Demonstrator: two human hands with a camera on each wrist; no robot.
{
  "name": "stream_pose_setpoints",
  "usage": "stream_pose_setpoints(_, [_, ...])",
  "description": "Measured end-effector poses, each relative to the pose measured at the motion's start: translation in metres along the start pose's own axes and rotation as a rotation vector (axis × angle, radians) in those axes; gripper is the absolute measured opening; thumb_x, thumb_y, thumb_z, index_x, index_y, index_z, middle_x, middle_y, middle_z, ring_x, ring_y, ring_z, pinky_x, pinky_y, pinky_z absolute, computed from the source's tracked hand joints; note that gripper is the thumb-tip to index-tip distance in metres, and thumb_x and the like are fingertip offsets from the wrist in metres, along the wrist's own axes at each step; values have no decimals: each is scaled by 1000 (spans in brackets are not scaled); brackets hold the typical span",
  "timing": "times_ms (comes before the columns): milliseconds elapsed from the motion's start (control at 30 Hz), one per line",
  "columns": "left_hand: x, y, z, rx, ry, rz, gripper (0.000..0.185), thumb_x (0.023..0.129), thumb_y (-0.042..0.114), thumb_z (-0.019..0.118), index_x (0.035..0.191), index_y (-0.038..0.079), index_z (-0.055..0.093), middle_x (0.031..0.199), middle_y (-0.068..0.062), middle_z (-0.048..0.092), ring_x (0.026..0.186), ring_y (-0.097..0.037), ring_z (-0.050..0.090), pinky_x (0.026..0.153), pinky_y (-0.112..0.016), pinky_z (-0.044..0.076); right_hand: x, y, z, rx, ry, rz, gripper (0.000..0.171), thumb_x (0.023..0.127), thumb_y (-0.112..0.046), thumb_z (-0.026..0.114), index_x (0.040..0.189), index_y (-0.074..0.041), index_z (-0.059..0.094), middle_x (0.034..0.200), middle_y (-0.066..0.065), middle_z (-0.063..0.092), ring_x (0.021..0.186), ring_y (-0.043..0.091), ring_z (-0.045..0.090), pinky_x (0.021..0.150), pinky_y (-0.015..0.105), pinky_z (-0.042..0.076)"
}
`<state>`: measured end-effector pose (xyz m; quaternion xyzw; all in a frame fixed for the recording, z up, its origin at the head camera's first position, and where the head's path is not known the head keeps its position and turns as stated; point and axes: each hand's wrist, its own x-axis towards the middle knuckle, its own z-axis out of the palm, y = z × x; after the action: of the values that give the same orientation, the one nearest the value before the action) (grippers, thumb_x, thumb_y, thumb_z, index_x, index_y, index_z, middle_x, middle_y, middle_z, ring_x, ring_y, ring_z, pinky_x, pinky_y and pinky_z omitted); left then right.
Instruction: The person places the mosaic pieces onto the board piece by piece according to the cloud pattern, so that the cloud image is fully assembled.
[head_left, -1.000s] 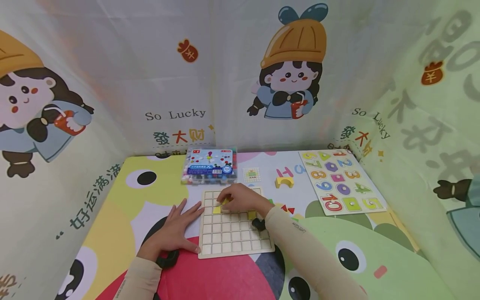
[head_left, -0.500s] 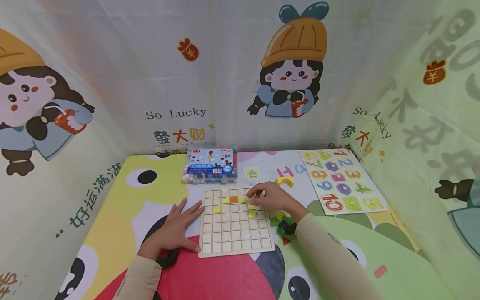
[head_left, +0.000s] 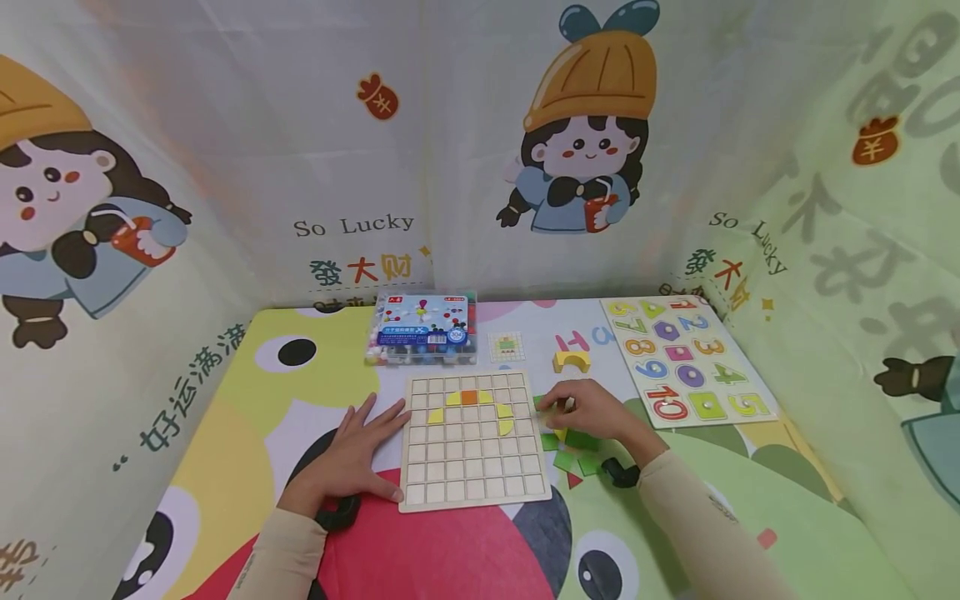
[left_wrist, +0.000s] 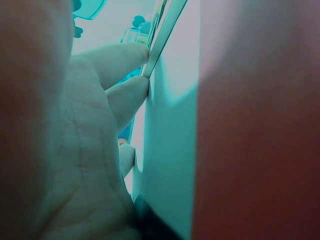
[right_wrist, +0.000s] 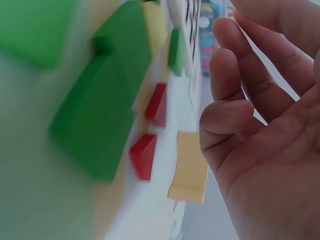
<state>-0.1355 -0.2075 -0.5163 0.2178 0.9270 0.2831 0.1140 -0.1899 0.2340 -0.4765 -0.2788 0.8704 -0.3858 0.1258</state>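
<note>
A wooden grid board (head_left: 457, 468) lies on the patterned table cover, with several yellow quarter-round tiles and one orange square tile (head_left: 469, 397) set in its upper cells. My left hand (head_left: 341, 458) is spread flat at the board's left edge, fingertips and thumb touching it; the left wrist view shows the fingers against that edge. Off the board's right edge, my right hand (head_left: 588, 414) hovers above loose green tiles (head_left: 567, 461), its fingers loosely bent. Nothing shows between those fingers in the right wrist view. Red triangle tiles (right_wrist: 144, 156) lie beneath it.
A clear plastic case (head_left: 422, 329) with a blue label stands at the back. Beside it lies a small pattern card (head_left: 507, 346), then a yellow arch block (head_left: 572, 362). A number puzzle board (head_left: 686, 367) lies at the right. Printed cloth walls surround the table.
My right hand has gone from the board's upper cells rightward to the loose tiles. Yellow and orange tiles in the board's upper rows are now uncovered. The left hand has stayed put.
</note>
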Motion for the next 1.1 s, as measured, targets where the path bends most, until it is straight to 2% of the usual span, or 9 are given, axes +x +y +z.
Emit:
stream_pose_setpoints(167, [0, -1, 1, 1, 6, 6, 123, 62, 67, 91, 164, 20, 42, 176, -3, 29, 164, -47, 0, 127, -73, -1, -14, 8, 1, -20, 12, 39, 23, 90, -12, 84, 113, -10, 80, 99, 3, 75, 81, 12, 56, 72, 22, 48])
stream_pose_setpoints(400, [0, 0, 1, 8, 2, -3, 123, 61, 67, 92, 164, 21, 42, 176, -2, 28, 164, -46, 0, 127, -73, -1, -28, 10, 7, -61, 46, 117, 32, 85, -21, 90, 115, -14, 79, 110, -1, 77, 94, 11, 63, 84, 24, 54])
stream_pose_setpoints(533, [0, 1, 1, 6, 1, -6, 123, 61, 67, 92, 164, 21, 42, 176, -2, 28, 164, -47, 0, 127, -73, -1, -31, 11, 12, -50, 63, 157, 34, 84, -22, 91, 115, -14, 79, 111, -3, 75, 97, 8, 66, 88, 23, 56])
stream_pose_setpoints(767, [0, 1, 1, 7, -5, -7, 124, 61, 68, 91, 164, 21, 41, 177, -3, 28, 164, -47, -1, 127, -73, -2, -32, 13, 14, -90, 86, 129, 30, 85, -20, 90, 111, -10, 78, 104, -1, 73, 92, 10, 65, 83, 25, 57])
stream_pose_setpoints(1100, [0, 0, 1, 15, 0, -6, 124, 61, 69, 90, 164, 22, 41, 176, -2, 28, 164, -47, 0, 127, -74, -1, -29, 12, 17, -181, 97, 149, 24, 85, -18, 88, 107, -12, 79, 99, -5, 72, 88, 8, 60, 81, 27, 55])
